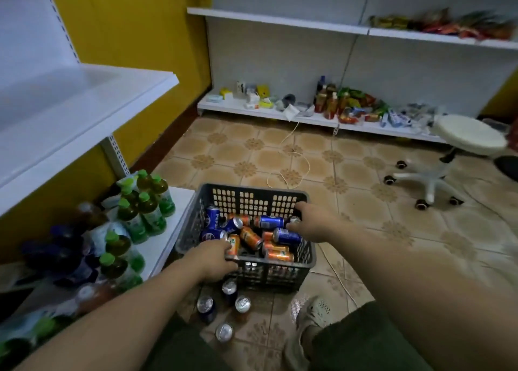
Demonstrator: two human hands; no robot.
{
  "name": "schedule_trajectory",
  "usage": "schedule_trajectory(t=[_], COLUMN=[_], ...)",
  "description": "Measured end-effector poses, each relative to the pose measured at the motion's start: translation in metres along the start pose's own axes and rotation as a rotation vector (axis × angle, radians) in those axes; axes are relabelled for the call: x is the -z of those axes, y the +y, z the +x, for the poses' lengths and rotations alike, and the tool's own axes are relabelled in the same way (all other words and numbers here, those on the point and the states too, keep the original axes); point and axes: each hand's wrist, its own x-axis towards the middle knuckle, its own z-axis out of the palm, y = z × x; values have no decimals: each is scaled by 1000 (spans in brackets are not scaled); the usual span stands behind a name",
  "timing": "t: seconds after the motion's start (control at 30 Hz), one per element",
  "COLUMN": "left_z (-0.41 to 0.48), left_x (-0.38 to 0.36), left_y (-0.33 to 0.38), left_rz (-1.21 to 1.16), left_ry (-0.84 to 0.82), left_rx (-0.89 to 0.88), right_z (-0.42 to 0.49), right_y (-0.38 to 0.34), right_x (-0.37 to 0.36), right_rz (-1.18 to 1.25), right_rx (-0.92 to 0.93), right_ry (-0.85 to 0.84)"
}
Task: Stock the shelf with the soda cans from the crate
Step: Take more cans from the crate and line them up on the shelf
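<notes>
A dark grey plastic crate (252, 199) stands on the tiled floor and holds several blue and orange soda cans (286, 236). My left hand (211, 261) is closed over the crate's near-left rim, fingers inside against an orange can (234, 244), thumb outside. My right hand (314, 222) reaches in over the far-right corner, its thumb and fingers curled around a silver-topped can (294, 219). Several cans (229, 286) stand upright on the floor just in front of the crate. A bare white shelf (84, 98) is up at the left.
Green-capped bottles (145, 205) and dark bottles crowd the low left shelf beside the crate. A white rolling stool (471, 137) stands at the right. A thin cord (288, 157) lies on the floor beyond the crate. The far shelf (280, 115) holds small goods. My foot (311, 317) is near the crate.
</notes>
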Motion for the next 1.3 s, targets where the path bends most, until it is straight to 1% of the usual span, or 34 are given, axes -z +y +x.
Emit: schedule_trajectory(t=[0.13,0.3,0.4,0.5,0.6,0.7,0.83,0.9,1.0,1.1,1.2,1.3], left_z=[53,129,180,230,276,311,341,347,347,337,316,279], left_x=[-18,-41,-56,-74,-96,-117,-141,-151,-159,-151,-126,-90], left_y=[-12,-31,-45,-59,-74,-88,-105,-111,-115,-111,-100,-87], left_rz=[-18,-51,-79,-112,-120,-67,2,-16,-65,-154,-232,-326], left_ry=[-74,-100,-114,-152,-203,-275,-340,-362,-370,-347,-275,-191], left_rx=[-17,5,26,54,38,11,-56,-52,-39,-32,-28,-64], right_z=[48,130,180,226,267,300,326,332,330,320,300,269], right_y=[17,26,29,31,31,22,4,-3,-5,-4,-10,-23], right_x=[-29,-75,-111,-153,-195,-232,-272,-290,-297,-280,-243,-191], right_rz=[-23,44,89,94,65,23,13,46,73,125,248,366], right_rx=[-33,-60,-60,-40,-41,5,61,26,-24,-67,-88,-33], right_ry=[-52,-195,-295,-379,-449,-508,-656,-716,-656,-531,-394,-257])
